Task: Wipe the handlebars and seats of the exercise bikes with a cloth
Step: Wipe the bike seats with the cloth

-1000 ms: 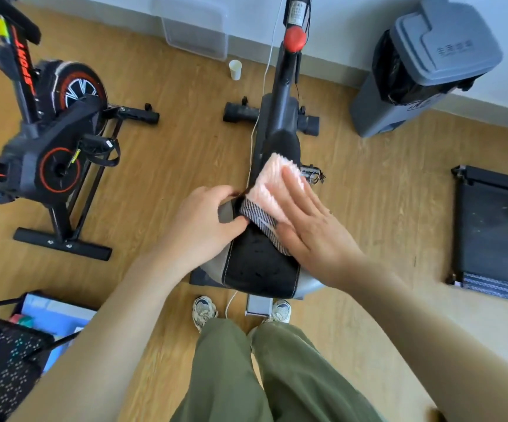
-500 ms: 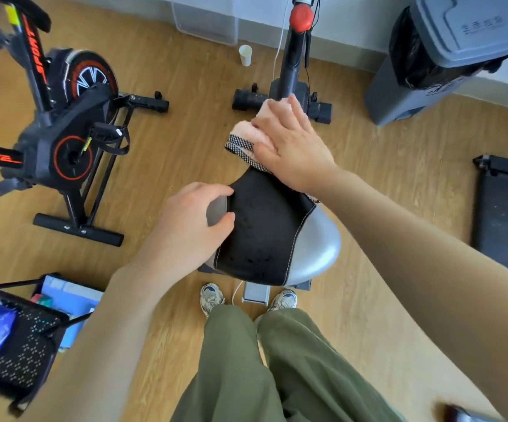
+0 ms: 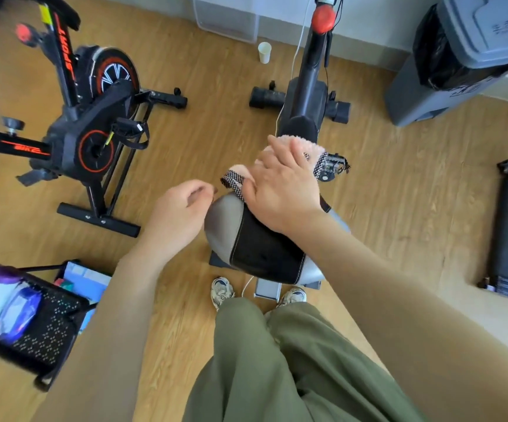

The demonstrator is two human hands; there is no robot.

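Two hands: both at the near bike's [image 3: 304, 99] seat [image 3: 265, 251]. The right one works and the left one idles.
Right hand [image 3: 280, 190]: palm down on the cloth [image 3: 297, 143]. Its fingers [image 3: 287, 155] are straight and spread, pointing away from the person toward the bike's post. It presses the cloth and shows no pinch.
Cloth: pink fleece with a checked edge, bunched over the seat's nose. It shows past the fingertips and on both sides of the hand.
Seat: black centre panel with grey flanks. Its long axis runs from the wide rear, close to the person's legs, out to the nose under the palm, leaning slightly left in view.
Key relation: the bare length of the seat lies behind the fingers, toward the person, under the right wrist and forearm.
Next move (judgement): a draw-back along the long axis toward the body, palm kept flat so the cloth travels with it.
Left hand [image 3: 182, 208]: just beside the left grey flank. Its fingers [image 3: 199, 190] are loosely curled and hold nothing. Whether it touches the seat cannot be told.
Nearer hand: the right is already on the cloth. The left is nearer the left flank and placed to steady the seat.
Handlebars: not in view, beyond the top edge.
Second bike [image 3: 94, 132]: to the left, well apart, with its seat and bars mostly cut off by the frame edge.
Risk (judgement): the cloth is only pressed, so it may ruck up or slip off the narrow nose.
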